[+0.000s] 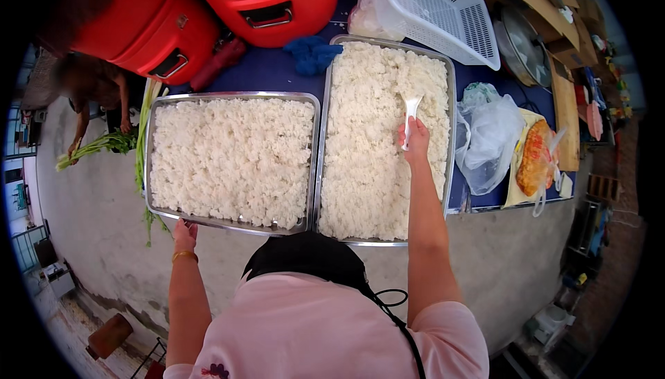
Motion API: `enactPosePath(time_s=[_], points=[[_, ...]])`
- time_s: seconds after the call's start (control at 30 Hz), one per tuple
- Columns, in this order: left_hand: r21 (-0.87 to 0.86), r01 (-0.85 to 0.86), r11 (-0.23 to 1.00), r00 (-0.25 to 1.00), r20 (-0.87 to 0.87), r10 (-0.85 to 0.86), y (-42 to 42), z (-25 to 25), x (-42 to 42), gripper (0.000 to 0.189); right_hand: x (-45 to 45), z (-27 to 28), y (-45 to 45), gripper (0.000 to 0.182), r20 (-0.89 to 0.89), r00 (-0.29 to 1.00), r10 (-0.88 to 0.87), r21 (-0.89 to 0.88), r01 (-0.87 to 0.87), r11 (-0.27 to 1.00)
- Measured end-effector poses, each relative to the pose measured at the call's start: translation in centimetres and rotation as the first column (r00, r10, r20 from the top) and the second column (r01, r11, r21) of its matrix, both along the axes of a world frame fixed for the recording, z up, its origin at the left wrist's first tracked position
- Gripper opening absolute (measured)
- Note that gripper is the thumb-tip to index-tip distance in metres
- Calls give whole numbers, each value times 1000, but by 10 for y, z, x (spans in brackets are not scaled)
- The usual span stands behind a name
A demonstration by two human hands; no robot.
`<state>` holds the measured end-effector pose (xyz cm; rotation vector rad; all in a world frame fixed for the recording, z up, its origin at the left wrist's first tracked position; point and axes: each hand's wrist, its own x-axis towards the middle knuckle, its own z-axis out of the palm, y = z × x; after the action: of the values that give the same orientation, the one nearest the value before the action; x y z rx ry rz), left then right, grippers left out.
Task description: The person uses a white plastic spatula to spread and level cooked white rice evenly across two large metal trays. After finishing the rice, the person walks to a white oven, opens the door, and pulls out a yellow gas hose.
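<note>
My right hand (414, 137) grips the handle of a white rice paddle (412, 103). The paddle's blade end rests in the cooked white rice (374, 171) of the right metal tray (452, 119). Another shallow metal tray (317, 161) lies close beside it on the left, its bottom also covered with loose cooked rice (234, 155). At the front rim of this left tray is my left hand (185, 233), with a bracelet at the wrist. Its fingers hold the rim from below and are partly hidden.
Two red insulated containers (270, 5) stand behind the trays, near a blue cloth (311, 54). A white plastic basket (436, 10) is at the back right. Plastic bags (488, 140) and bagged brown food (535, 158) lie rightward. Leftward, another person (98, 88) handles leafy green stalks (104, 145).
</note>
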<state>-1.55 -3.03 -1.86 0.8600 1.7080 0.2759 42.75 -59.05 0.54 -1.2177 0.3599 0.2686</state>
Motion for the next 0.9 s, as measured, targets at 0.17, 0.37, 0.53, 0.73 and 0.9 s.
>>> enactPosePath(time_s=[0.17,0.37,0.53,0.73,0.9], points=[[-13,-13,1000,1000,14,13,-1,-3,-6,26,-18,24,-3,20,59,998,27,-59,-23,998],[53,4,999,997,74,-8,-16,3,6,26,-83,52,-16,26,36,998,53,-79,-51,996],[90,-2,996,992,127,-10,-30,10,12,27,-146,92,1,24,-13,992,127,-122,-128,984],[70,64,995,971,225,-78,-28,16,10,26,-202,117,54,25,-70,933,352,-109,-358,927],[65,117,991,943,306,-132,-29,19,2,27,-224,121,119,25,-121,763,635,-175,-646,743]])
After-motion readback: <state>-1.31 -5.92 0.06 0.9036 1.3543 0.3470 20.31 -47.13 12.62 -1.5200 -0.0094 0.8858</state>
